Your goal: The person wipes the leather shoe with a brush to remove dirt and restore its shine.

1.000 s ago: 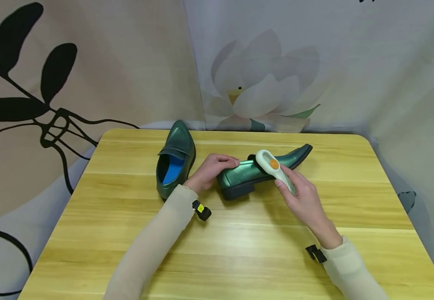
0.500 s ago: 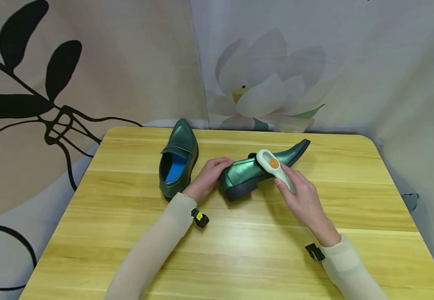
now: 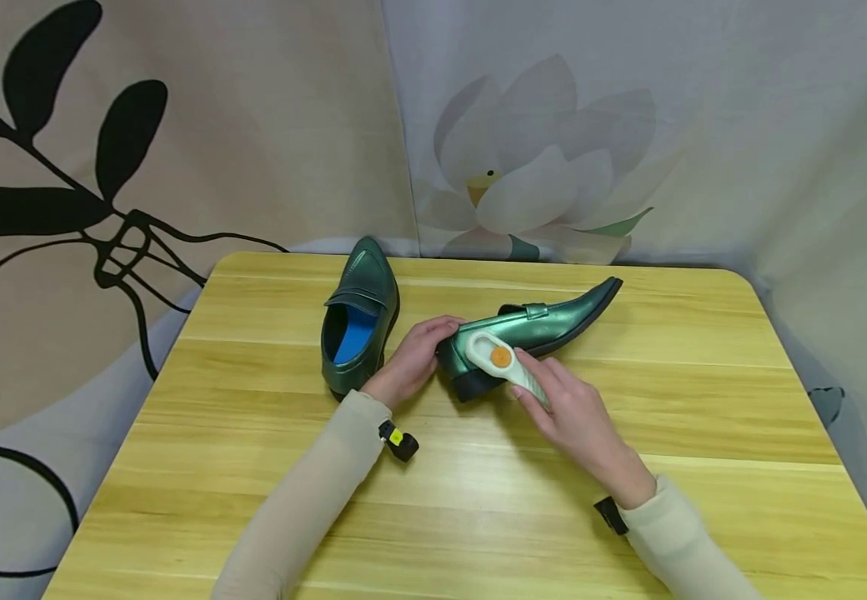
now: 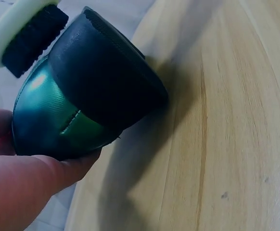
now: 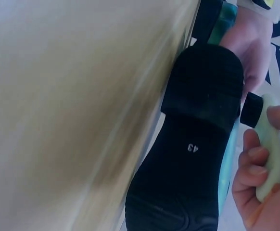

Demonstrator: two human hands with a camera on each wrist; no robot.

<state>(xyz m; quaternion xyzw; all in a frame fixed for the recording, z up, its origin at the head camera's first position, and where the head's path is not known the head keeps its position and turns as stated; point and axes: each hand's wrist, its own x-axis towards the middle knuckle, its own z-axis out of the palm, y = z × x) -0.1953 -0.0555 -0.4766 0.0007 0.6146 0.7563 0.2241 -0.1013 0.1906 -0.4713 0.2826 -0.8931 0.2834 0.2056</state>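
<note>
My left hand (image 3: 414, 360) grips a shiny green loafer (image 3: 572, 317) by its heel end, thumb and fingers round the back in the left wrist view. The shoe is tipped on its side, toe pointing right, its black sole (image 5: 197, 139) facing the right wrist camera. In my right hand (image 3: 572, 408) is a pale shoe brush (image 3: 484, 350) with an orange dot, pinched by its handle. Its dark bristles (image 4: 36, 38) face the loafer's side near the heel. Part of the left hand's fingers is hidden behind the shoe.
A second green loafer (image 3: 362, 308) with a blue insole stands upright to the left, toe toward the back. Both shoes are on a wooden table (image 3: 433, 517). Behind it hangs a printed curtain (image 3: 291, 125) with leaves and a flower.
My right hand has moved the brush left and down along the shoe, from its middle to near the heel. The left hand keeps its grip at the heel, with the shoe's toe slightly raised.
</note>
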